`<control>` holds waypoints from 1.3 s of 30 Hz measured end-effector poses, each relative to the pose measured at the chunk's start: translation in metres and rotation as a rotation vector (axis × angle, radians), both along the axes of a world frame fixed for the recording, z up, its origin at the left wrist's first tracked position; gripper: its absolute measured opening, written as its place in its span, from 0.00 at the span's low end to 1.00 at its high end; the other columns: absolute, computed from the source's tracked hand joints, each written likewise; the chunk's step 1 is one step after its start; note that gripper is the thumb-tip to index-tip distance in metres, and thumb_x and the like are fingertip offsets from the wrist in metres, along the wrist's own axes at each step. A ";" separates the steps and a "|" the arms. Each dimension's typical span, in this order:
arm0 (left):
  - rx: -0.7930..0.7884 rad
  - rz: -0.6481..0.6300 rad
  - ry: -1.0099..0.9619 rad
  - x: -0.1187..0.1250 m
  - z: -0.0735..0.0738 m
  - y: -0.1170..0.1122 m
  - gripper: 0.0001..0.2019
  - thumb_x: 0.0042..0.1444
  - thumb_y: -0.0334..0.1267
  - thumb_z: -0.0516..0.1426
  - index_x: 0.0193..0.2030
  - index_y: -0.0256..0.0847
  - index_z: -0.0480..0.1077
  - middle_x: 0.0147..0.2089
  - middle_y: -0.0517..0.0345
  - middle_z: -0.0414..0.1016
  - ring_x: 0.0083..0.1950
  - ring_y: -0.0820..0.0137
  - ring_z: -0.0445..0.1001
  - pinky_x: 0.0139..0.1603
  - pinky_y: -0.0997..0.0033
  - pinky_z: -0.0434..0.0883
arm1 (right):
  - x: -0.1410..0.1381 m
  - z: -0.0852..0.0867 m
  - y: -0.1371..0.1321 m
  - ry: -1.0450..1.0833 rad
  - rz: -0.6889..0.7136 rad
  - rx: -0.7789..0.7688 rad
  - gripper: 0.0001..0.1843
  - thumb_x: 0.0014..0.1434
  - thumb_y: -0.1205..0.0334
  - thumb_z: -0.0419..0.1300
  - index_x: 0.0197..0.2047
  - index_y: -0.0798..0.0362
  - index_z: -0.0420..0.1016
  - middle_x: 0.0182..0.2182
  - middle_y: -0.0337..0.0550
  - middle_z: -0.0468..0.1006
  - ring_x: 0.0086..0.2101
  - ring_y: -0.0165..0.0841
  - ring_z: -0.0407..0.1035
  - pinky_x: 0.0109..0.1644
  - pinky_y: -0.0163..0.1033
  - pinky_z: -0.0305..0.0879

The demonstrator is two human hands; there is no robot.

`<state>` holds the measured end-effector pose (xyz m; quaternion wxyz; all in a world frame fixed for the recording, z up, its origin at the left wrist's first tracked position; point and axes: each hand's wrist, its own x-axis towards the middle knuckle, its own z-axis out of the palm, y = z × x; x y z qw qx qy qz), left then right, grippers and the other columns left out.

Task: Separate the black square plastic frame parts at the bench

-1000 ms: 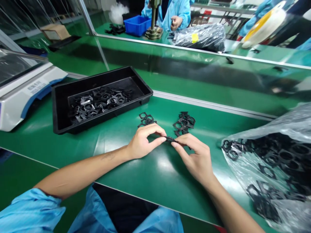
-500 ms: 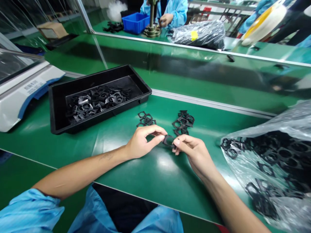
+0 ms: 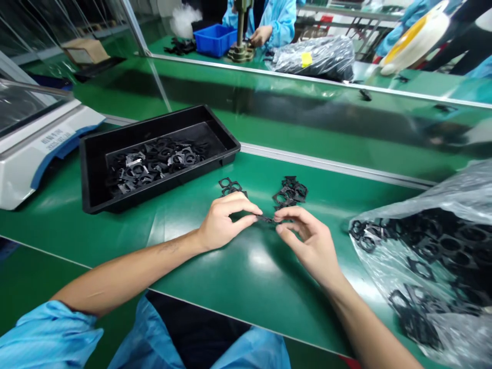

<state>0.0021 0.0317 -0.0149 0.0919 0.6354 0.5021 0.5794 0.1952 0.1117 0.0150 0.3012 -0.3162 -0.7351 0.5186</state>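
Note:
A small flat black plastic part (image 3: pixel 266 219) is held nearly edge-on above the green table (image 3: pixel 230 287). My left hand (image 3: pixel 226 220) pinches its left end between thumb and fingers. At the other end, the thumb and fingertips of my right hand (image 3: pixel 307 238) close around the part's edge. Just beyond my left hand lies a small group of black ring-shaped parts (image 3: pixel 230 185), partly hidden by the fingers. A second pile of black parts (image 3: pixel 291 190) lies behind my right hand.
A black tray (image 3: pixel 161 189) of similar parts stands at the left, beside a white machine (image 3: pixel 42 143). On the right lies an open plastic bag (image 3: pixel 369 277) of black parts. Behind a clear partition, a co-worker's hand (image 3: pixel 261 36) is near a blue bin (image 3: pixel 215 41).
The black part has tilted from showing its face to nearly edge-on. My right hand's thumb has dropped and its fingers have shifted on the part. My left hand keeps its pinch.

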 end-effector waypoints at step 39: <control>-0.789 -0.457 -0.897 -0.004 -0.002 0.006 0.20 0.40 0.46 0.76 0.34 0.33 0.81 0.32 0.51 0.84 0.34 0.68 0.82 0.44 0.66 0.79 | -0.003 0.002 -0.005 0.043 0.017 -0.286 0.19 0.53 0.46 0.73 0.32 0.51 0.75 0.26 0.40 0.79 0.28 0.33 0.76 0.38 0.39 0.77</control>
